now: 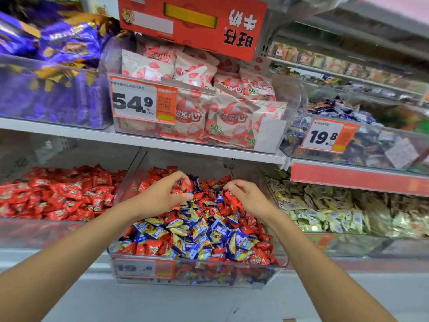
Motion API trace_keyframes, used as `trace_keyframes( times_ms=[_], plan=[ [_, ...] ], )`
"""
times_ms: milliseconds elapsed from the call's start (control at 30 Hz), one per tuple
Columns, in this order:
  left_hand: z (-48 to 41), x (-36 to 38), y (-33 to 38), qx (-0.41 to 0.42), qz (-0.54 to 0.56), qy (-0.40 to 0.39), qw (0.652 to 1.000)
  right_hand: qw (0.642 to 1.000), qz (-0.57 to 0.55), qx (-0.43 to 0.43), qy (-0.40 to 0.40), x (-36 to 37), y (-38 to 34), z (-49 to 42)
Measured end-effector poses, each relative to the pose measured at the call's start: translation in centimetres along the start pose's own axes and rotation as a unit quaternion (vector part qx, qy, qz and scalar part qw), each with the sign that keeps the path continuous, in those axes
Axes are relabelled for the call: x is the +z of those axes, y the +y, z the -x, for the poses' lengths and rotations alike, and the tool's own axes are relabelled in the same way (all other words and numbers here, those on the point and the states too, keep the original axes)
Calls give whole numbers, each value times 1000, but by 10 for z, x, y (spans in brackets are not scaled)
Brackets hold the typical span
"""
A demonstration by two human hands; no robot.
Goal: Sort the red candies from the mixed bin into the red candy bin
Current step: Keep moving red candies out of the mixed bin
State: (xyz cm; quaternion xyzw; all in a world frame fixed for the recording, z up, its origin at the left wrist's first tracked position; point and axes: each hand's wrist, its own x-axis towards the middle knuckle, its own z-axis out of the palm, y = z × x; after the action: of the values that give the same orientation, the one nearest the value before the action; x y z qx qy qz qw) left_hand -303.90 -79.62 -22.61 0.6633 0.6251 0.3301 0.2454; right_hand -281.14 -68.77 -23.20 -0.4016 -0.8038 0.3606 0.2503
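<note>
On the lower shelf (162,145), far left, the red candy bin (41,231) holds a thick heap of nothing but red wrappers, so it is the plain destination, though how much of that heap came from sorting I cannot tell. Just beside it, to its right, the mixed bin (209,261) is where the work is, and it looks a long way from sorted: red candies (262,254) lie scattered through the whole pile, thick at the back and along the front corners, tangled in with blue and yellow candies (197,231). Both of the person's arms reach in over the front rim to the back half of that pile. The left hand (167,194) has its fingers and thumb curled together, pinching a red wrapper at the fingertips, with more red bunched under the palm, so I judge a small batch is being gathered for the bin on the left. The right hand (248,196) has its fingers bent down among red pieces, but whether it actually holds one I cannot tell. Further right, a bin of pale candies (336,212) sits apart from the job. Much of the red appears left to move.
</note>
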Motion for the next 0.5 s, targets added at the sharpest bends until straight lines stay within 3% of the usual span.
trace_keyframes(
  times_ms=[167,333,500],
  plan=[
    [-21,17,7,13,-3,39,999,999,-26,20,12,-1,4,0],
    [-46,46,6,16,-103,-71,992,1000,-7,4,7,-4,8,-1],
    [-56,58,8,16,-215,-141,966,994,16,-10,106,-13,7,0]
  ],
)
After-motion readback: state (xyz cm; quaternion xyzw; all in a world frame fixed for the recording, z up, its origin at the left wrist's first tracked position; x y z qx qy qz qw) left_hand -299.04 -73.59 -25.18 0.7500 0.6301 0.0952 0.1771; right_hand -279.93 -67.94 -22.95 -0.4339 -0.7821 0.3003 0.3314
